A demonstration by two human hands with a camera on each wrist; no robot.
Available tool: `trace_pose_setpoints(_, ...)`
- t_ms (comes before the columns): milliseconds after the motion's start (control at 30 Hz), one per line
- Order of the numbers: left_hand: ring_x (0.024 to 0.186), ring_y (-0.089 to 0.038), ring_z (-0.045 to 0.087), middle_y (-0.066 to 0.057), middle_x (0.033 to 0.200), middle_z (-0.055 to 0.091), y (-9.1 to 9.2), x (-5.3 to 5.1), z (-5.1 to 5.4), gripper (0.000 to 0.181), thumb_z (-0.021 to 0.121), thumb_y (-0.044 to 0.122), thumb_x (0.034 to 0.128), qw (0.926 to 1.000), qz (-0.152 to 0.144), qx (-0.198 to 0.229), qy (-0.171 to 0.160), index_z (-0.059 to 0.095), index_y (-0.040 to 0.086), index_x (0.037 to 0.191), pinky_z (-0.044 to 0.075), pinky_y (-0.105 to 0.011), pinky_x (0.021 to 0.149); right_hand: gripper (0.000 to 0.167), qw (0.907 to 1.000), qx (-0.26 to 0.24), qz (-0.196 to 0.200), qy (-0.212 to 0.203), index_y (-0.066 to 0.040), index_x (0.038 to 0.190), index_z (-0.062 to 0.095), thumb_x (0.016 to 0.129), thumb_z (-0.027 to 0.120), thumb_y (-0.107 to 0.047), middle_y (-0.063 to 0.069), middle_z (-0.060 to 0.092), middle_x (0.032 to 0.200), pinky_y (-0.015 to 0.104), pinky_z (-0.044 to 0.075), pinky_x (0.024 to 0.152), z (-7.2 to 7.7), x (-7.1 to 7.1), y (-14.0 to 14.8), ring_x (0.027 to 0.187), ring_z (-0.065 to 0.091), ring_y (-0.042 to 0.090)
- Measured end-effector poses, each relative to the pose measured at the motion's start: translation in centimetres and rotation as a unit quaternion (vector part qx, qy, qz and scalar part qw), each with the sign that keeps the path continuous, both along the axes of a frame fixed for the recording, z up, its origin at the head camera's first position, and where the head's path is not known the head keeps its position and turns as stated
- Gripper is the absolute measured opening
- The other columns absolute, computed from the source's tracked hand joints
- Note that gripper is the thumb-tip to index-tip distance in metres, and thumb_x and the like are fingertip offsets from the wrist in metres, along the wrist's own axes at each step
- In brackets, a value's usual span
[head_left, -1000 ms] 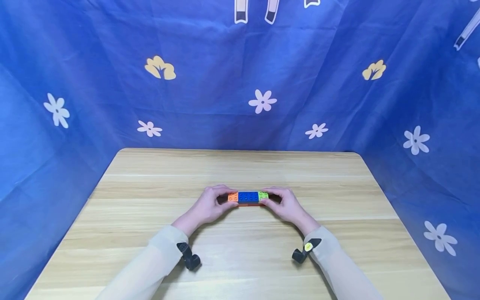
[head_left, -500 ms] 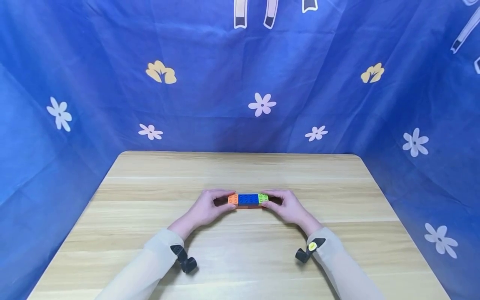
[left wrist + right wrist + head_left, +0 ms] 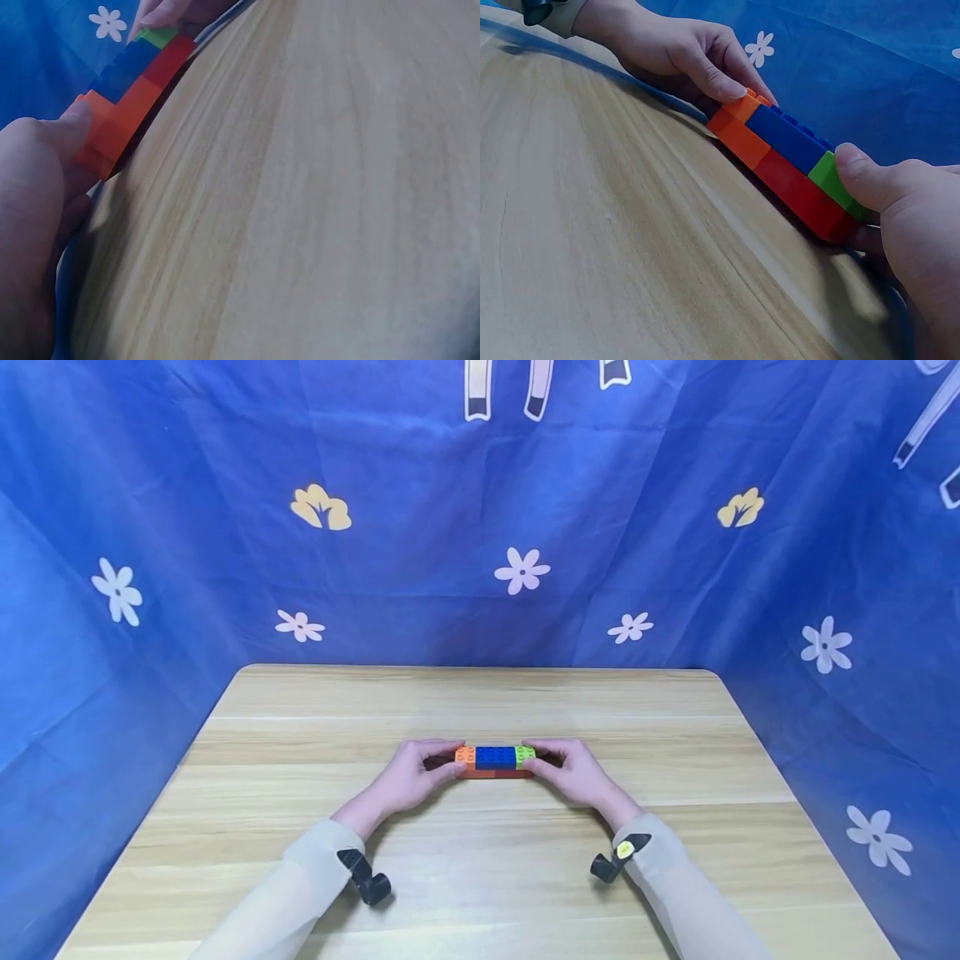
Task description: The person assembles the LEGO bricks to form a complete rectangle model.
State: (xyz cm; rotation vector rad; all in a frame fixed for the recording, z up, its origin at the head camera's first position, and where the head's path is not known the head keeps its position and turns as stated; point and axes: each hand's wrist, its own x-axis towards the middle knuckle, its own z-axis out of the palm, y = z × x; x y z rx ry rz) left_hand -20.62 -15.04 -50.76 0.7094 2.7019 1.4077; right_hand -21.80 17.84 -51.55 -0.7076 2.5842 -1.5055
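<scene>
A two-layer bar of toy building bricks lies across the middle of the head view. Its top row has an orange brick (image 3: 466, 755), a blue brick (image 3: 496, 757) and a lime green brick (image 3: 829, 182). Below them, an orange brick (image 3: 737, 137) and a red brick (image 3: 802, 193) form the bottom row. My left hand (image 3: 408, 775) pinches the orange end, thumb on the near side. At the green end, my right hand (image 3: 577, 774) grips with thumb and fingers. Whether the bar fully touches the table is hard to tell. The fingers behind it are partly hidden.
The wooden table (image 3: 495, 868) spreads out around both hands. Behind it and at both sides hangs a blue cloth (image 3: 420, 527) with white flowers. A black wrist camera (image 3: 366, 878) sits on the left sleeve, and another wrist camera (image 3: 619, 858) on the right.
The left thumb and fingers have drawn back slightly to the left, showing more of the orange brick. The right hand keeps its hold. The head view has tilted up slightly.
</scene>
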Motion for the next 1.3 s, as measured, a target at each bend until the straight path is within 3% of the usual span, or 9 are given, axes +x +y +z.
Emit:
trace_pose_setpoints(200,0.127,-0.031,0.065,-0.012,0.135,0.070,0.15,-0.31,0.12,0.045,0.078,0.030,0.0992,1.0000,-0.004,0.001,0.009,0.071,0.005,0.137,0.048,-0.048,0.111,0.044,0.9999,-0.011,0.001,-0.006,-0.010,0.136,0.073,0.097,0.081,-0.028,0.002,0.073,0.130,0.037,0.056,0.099,0.39,-0.12,-0.03,0.118,0.069,0.018)
trace_pose_setpoints(500,0.128,-0.034,0.064,-0.015,0.133,0.070,0.16,-0.79,0.42,0.043,0.076,0.029,0.1012,0.9999,0.004,-0.010,-0.003,0.071,0.008,0.138,0.048,-0.049,0.111,0.067,0.9982,-0.014,-0.004,0.057,-0.013,0.140,0.071,0.079,0.097,-0.024,-0.005,0.068,0.139,0.046,0.044,0.115,0.00,-0.01,-0.06,0.132,0.062,0.022)
trace_pose_setpoints(667,0.127,-0.034,0.064,-0.015,0.133,0.070,0.18,-0.99,0.35,0.044,0.075,0.030,0.1021,0.9998,0.001,-0.017,0.008,0.070,0.005,0.138,0.049,-0.049,0.110,0.063,0.9959,0.008,-0.003,0.090,-0.014,0.139,0.072,0.080,0.096,-0.020,-0.009,0.067,0.140,0.044,0.043,0.116,-0.48,-0.13,-0.16,0.133,0.061,0.021)
trace_pose_setpoints(833,0.135,-0.032,0.058,-0.013,0.141,0.066,0.18,-0.98,0.50,0.049,0.074,0.031,0.1026,0.9999,-0.007,-0.012,0.010,0.066,0.006,0.144,0.044,-0.049,0.115,0.060,0.9956,0.014,-0.004,0.093,-0.014,0.138,0.073,0.082,0.094,-0.020,-0.008,0.068,0.139,0.043,0.043,0.116,-0.49,-0.22,-0.07,0.132,0.062,0.020)
trace_pose_setpoints(1000,0.138,-0.029,0.056,-0.006,0.146,0.064,0.17,-0.86,0.49,0.057,0.082,0.030,0.0964,0.9984,-0.016,0.002,0.054,0.064,0.008,0.146,0.041,-0.049,0.117,0.059,0.9960,0.023,-0.004,0.086,-0.017,0.139,0.072,0.084,0.093,-0.022,-0.008,0.067,0.139,0.043,0.044,0.115,-0.41,-0.32,0.04,0.131,0.062,0.019)
trace_pose_setpoints(1133,0.133,-0.029,0.061,-0.002,0.141,0.068,0.32,-0.70,0.45,0.060,0.090,0.031,0.0875,0.9946,-0.031,-0.021,0.097,0.070,0.010,0.140,0.044,-0.050,0.115,0.059,0.9964,0.028,-0.008,0.079,-0.019,0.140,0.072,0.084,0.093,-0.024,-0.011,0.067,0.139,0.041,0.043,0.115,-0.34,-0.30,0.11,0.131,0.062,0.017)
trace_pose_setpoints(1300,0.131,-0.027,0.062,-0.001,0.137,0.070,0.45,-0.59,0.30,0.059,0.094,0.025,0.0837,0.9937,-0.033,-0.039,0.100,0.072,0.013,0.137,0.044,-0.048,0.114,0.060,0.9968,0.031,-0.004,0.073,-0.019,0.141,0.071,0.085,0.093,-0.025,-0.009,0.066,0.141,0.043,0.043,0.116,-0.28,-0.36,0.16,0.132,0.061,0.019)
